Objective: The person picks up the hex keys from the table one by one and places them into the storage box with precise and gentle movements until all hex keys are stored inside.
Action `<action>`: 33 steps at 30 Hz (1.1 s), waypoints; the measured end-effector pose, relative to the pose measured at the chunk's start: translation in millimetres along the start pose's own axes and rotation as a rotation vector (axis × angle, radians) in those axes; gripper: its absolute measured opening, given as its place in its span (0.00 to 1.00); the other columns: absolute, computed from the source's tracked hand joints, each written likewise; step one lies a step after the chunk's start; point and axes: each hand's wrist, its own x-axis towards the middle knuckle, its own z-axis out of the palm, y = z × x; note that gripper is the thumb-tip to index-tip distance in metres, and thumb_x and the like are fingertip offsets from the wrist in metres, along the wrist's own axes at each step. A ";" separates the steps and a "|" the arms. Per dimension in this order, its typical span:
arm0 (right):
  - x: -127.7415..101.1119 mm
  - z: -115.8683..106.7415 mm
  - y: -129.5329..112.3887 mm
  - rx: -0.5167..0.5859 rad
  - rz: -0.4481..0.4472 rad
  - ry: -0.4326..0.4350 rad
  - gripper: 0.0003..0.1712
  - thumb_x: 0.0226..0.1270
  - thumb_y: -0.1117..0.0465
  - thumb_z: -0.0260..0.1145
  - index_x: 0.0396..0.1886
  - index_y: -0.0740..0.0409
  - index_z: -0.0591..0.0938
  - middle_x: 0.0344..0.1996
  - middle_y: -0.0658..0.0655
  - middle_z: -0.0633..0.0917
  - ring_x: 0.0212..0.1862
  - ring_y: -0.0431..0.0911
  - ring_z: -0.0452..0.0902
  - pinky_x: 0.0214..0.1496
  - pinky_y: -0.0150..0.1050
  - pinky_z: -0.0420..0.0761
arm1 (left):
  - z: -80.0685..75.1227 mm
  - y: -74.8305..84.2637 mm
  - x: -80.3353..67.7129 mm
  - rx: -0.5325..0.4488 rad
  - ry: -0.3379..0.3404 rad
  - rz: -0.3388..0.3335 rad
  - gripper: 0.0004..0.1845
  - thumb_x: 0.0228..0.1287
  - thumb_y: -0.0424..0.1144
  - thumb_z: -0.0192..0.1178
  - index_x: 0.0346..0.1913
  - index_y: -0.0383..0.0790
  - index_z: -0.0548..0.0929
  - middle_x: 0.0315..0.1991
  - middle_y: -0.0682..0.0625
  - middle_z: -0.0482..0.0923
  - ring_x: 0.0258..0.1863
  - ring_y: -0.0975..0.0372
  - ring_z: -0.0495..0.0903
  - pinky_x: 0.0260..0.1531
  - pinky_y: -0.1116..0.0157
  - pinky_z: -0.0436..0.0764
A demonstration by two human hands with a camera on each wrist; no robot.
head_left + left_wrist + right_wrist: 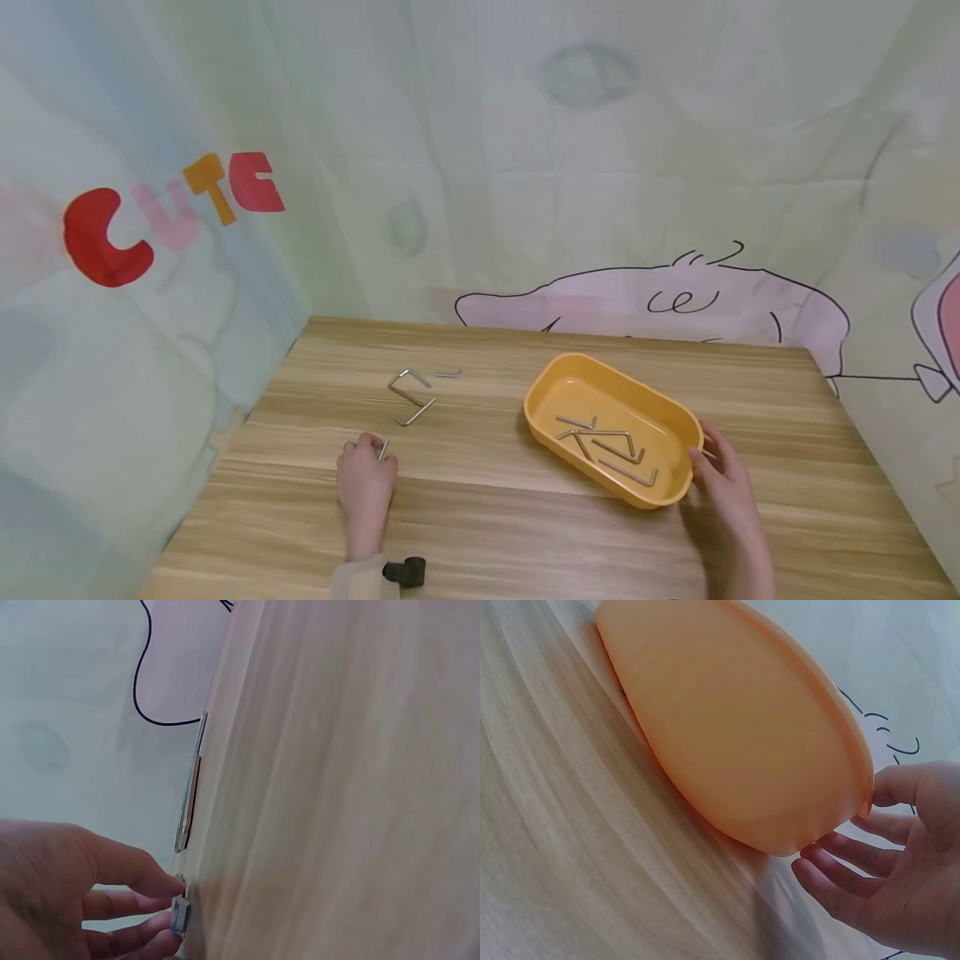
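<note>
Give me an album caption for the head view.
Left hand pinches a hex key; right hand grips a yellow tray of hex keys.

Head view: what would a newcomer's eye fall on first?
Probably the bright yellow tray right of centre, with L-shaped hex keys lying inside and the right fingers holding its right end. Next, perhaps, the bold red letter C at far left.
</note>
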 end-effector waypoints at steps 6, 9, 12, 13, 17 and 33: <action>0.1 0.0 0.4 -0.009 -0.020 0.006 0.32 0.75 0.57 0.50 0.75 0.59 0.54 0.61 0.56 0.66 0.51 0.25 0.67 0.48 0.15 0.71 | -1.8 -0.8 5.6 0.029 -0.029 0.007 0.15 0.51 0.30 0.55 0.44 0.31 0.78 0.36 0.37 0.74 0.35 0.46 0.74 0.23 0.59 0.68; -0.5 0.3 0.0 -0.024 -0.032 0.008 0.32 0.75 0.56 0.50 0.74 0.60 0.55 0.62 0.58 0.66 0.51 0.24 0.67 0.48 0.15 0.71 | -2.2 -1.1 7.9 0.040 -0.039 0.001 0.15 0.51 0.30 0.54 0.44 0.32 0.78 0.36 0.37 0.74 0.34 0.46 0.74 0.23 0.59 0.68; -0.9 0.8 -0.6 0.014 -0.010 0.005 0.33 0.75 0.55 0.51 0.75 0.58 0.54 0.62 0.57 0.66 0.52 0.26 0.67 0.49 0.16 0.71 | -3.2 -0.9 9.2 0.047 -0.046 -0.005 0.14 0.51 0.29 0.54 0.43 0.32 0.78 0.36 0.36 0.75 0.34 0.46 0.74 0.22 0.59 0.68; -1.2 0.8 -0.7 0.043 0.006 0.002 0.34 0.75 0.54 0.52 0.75 0.57 0.54 0.62 0.56 0.66 0.53 0.28 0.67 0.49 0.16 0.72 | -3.7 -0.9 9.5 0.049 -0.050 -0.007 0.14 0.52 0.29 0.54 0.43 0.32 0.78 0.36 0.36 0.75 0.34 0.46 0.74 0.22 0.59 0.68; -0.8 0.5 -0.4 0.058 0.013 -0.002 0.34 0.75 0.54 0.52 0.75 0.57 0.54 0.61 0.55 0.66 0.53 0.29 0.67 0.49 0.17 0.72 | -5.3 -1.2 10.2 0.054 -0.056 0.004 0.13 0.52 0.29 0.54 0.42 0.32 0.78 0.36 0.36 0.75 0.32 0.46 0.75 0.21 0.58 0.68; 0.1 -1.4 0.4 -0.034 -0.057 -0.005 0.32 0.76 0.62 0.49 0.74 0.63 0.53 0.56 0.48 0.69 0.47 0.19 0.67 0.47 0.15 0.71 | -7.2 -3.0 12.6 0.083 -0.065 0.043 0.11 0.51 0.30 0.54 0.39 0.34 0.77 0.35 0.36 0.76 0.30 0.46 0.75 0.21 0.57 0.69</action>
